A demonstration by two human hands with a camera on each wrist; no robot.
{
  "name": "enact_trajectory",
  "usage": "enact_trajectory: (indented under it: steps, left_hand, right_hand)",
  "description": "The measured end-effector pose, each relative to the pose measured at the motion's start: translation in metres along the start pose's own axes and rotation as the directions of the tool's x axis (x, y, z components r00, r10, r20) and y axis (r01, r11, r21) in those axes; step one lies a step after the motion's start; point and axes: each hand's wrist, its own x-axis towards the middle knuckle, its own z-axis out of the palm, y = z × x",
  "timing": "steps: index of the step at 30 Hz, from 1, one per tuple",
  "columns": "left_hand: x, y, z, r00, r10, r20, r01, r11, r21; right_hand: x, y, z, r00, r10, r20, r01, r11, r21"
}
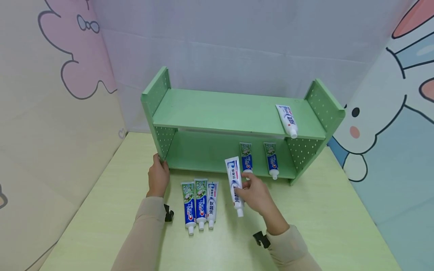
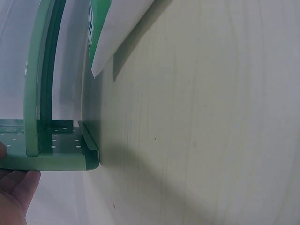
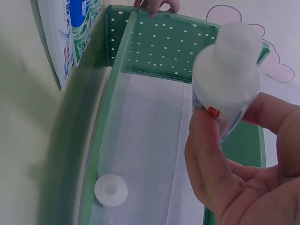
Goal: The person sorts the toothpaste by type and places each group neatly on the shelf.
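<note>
My right hand [image 1: 258,195] pinches a white toothpaste tube [image 1: 233,177] in front of the green two-tier shelf [image 1: 217,111], cap end toward me. In the right wrist view the tube's white cap [image 3: 238,44] points up at the camera, between thumb and fingers. My left hand [image 1: 158,178] grips the lower front edge of the shelf's left side panel; only part of that hand [image 2: 16,194] appears in the left wrist view. On the lower tier lie two green-and-blue Crest tubes [image 1: 246,156] [image 1: 271,158]. Another white tube [image 1: 287,118] rests on the upper tier at right.
Three tubes lie side by side on the table [image 1: 112,222] before the shelf: two green-and-blue ones [image 1: 188,203] [image 1: 201,199] and a white one [image 1: 211,203]. Perforated side panels [image 1: 317,109] rise at both shelf ends. A printed cloth wall [image 1: 234,45] stands behind.
</note>
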Motion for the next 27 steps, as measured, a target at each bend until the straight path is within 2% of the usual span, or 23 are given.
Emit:
enact_trajectory:
  steps: [27]
  left_hand:
    - [0.001,-0.003,0.001,1.0,0.022,-0.009,-0.022,1.0,-0.007]
  right_hand:
    - [-0.006,-0.014,-0.018,0.999,-0.012,-0.03,0.014,0.999,0.05]
